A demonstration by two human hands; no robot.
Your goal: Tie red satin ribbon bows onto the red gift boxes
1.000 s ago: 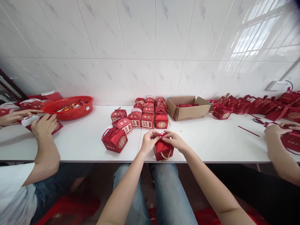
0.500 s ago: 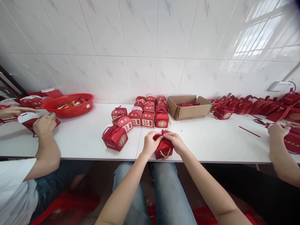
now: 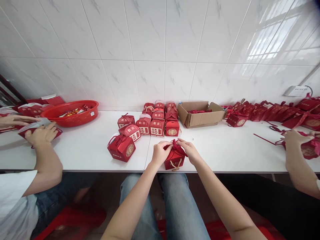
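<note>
A small red gift box (image 3: 175,159) with a gold rope handle stands at the near edge of the white table (image 3: 87,150), right in front of me. My left hand (image 3: 160,152) grips its left side with the fingers curled at the top. My right hand (image 3: 189,150) pinches the red ribbon at the top of the box from the right. Both hands are closed on the box's top.
A finished red box (image 3: 121,148) sits just left, with several more boxes (image 3: 157,123) behind. A cardboard carton (image 3: 201,115) stands to the back right, a red basin (image 3: 70,113) to the back left. A person's hand (image 3: 41,133) works at left, another person's hand (image 3: 296,138) at right.
My fingers have shifted on the box top and the ribbon is drawn up into a bunch. The person at left has lowered a flat box; the person at right has moved a box.
</note>
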